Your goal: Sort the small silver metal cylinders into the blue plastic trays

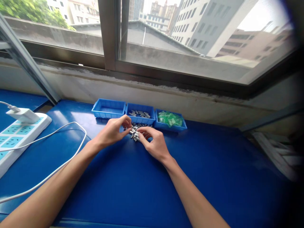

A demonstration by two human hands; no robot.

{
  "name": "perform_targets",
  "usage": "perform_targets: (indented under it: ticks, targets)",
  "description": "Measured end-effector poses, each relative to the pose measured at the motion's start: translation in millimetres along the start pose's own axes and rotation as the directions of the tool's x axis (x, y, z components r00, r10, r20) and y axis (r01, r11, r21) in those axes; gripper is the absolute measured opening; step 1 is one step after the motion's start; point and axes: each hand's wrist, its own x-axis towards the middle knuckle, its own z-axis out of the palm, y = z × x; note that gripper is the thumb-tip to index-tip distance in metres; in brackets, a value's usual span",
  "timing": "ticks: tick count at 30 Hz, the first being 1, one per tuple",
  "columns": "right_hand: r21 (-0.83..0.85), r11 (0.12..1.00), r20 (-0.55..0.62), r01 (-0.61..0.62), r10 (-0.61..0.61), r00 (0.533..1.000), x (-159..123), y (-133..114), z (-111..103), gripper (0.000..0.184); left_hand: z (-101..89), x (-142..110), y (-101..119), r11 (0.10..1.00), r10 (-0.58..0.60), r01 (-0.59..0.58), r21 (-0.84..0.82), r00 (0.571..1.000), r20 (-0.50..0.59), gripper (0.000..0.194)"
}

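Observation:
A pile of small silver and black metal-looking pieces point(135, 135) lies on the blue table, in front of the middle bin. My left hand point(117, 129) is at the pile's left side, thumb and fingertips pinched together; whatever is between them is too small to make out. From the right, my right hand point(155, 143) reaches into the same pile. Its thumb and forefinger close on a small silver piece, partly hidden by the fingers. More silver pieces lie in the middle blue bin point(140, 120) just behind the hands.
Left of the middle bin stands another blue bin point(109, 115); to its right, a third point(173, 128) contains green-tinted plastic bags point(169, 118). A white power strip point(26, 134) with a plugged-in adapter point(23, 115) and a looping white cable point(80, 144) occupies the left. A window wall runs behind.

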Motion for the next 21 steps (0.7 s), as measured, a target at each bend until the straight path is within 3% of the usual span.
perform_targets:
  ticks: [2, 5, 9, 14, 17, 21]
  targets:
    - [-0.067, 0.997, 0.001, 0.029, -0.029, 1.000, -0.4, 2.8, -0.8, 0.014, -9.5, 3.2, -10.3, 0.985, -0.009, 0.035, 0.171, 0.989, -0.148, 0.008]
    - [-0.170, 0.982, 0.029, 0.084, -0.080, 0.996, -1.7, 5.6, -0.9, 0.014, -24.8, 7.7, -30.1, 0.936, -0.031, 0.149, 0.320, 0.937, -0.347, 0.012]
    - [-0.254, 0.957, 0.084, 0.140, -0.123, 0.989, -3.6, 6.7, 1.0, 0.016, -34.2, 10.2, -50.5, 0.902, -0.087, 0.241, 0.358, 0.914, -0.397, 0.011]
    - [-0.263, 0.956, 0.094, 0.132, -0.110, 0.989, -3.9, 7.5, 0.3, 0.016, -31.4, 7.7, -48.8, 0.886, -0.083, 0.248, 0.391, 0.916, -0.392, 0.013]
    - [-0.263, 0.957, 0.076, 0.126, -0.110, 0.991, -3.4, 8.8, -1.2, 0.016, -27.6, 3.2, -36.7, 0.889, 0.004, 0.152, 0.433, 0.941, -0.339, 0.017]
    - [-0.269, 0.955, 0.077, 0.125, -0.108, 0.991, -3.1, 10.1, -1.5, 0.015, -18.4, -2.4, -17.0, 0.925, 0.128, -0.113, 0.362, 0.992, -0.017, 0.017]
